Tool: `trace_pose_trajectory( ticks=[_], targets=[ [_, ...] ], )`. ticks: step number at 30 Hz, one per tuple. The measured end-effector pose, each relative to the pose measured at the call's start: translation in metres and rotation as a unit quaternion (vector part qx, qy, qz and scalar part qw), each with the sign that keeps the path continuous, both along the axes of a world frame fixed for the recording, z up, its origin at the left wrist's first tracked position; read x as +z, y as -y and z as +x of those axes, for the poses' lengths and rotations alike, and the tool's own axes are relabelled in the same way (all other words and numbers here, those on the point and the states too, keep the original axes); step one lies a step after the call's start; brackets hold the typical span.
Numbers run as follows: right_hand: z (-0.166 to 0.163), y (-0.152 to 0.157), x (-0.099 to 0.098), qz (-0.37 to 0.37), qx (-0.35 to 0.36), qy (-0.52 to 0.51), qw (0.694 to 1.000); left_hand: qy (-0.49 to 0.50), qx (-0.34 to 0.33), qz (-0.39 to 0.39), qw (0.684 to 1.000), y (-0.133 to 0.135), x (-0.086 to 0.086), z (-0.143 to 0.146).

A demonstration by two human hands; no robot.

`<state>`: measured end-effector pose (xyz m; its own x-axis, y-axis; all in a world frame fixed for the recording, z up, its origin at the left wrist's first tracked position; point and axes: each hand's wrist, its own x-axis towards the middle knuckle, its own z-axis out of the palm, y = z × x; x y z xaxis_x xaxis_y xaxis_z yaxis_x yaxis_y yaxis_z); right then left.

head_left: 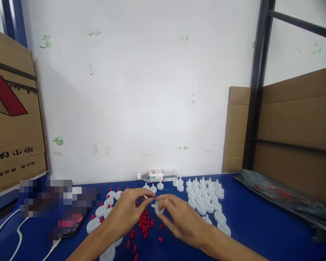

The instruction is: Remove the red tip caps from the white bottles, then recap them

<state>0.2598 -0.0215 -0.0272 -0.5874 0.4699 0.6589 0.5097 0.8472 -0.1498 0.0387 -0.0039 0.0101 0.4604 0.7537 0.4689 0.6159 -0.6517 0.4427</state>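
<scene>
Between the thumb and fingers of my right hand point(183, 219) is a white nozzle cap point(159, 209), tilted with its narrow spout toward the left. My left hand point(126, 208) is closed in a pinch just beside that spout; whatever its fingertips hold is mostly hidden. Loose small red tips point(144, 222) lie scattered on the table below and between my hands. Left of my left hand stand several white caps with red tips on their spouts, such as one white cap point(92, 225). To the right of my right hand, white caps without red tips point(201, 207) stand in a cluster.
A clear plastic bottle point(163, 176) lies against the wall on the blue table point(250, 217). At the left are a phone-like dark object point(73, 226) and white cables point(19, 232). Cardboard point(296, 123) and a dark plastic bag point(277, 195) are at the right.
</scene>
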Motion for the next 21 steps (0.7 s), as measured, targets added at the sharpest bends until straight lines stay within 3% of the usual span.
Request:
trace_pose_trajectory(
  ticks=[6,13,21],
  targets=[
    [0.0037,-0.0039,0.0009,0.017,-0.007,-0.019,1.000,0.060,-0.036,-0.061,0.996,0.0023,-0.0050,0.0052],
    [0.0064,-0.0022,0.0053,0.015,-0.009,-0.012,1.000,0.141,-0.014,-0.105,0.984,0.0052,0.0018,0.0065],
    [0.0103,-0.0052,0.0004,0.045,0.014,-0.026,0.999,0.119,-0.030,-0.093,0.988,0.0103,0.0018,0.0095]
  ],
)
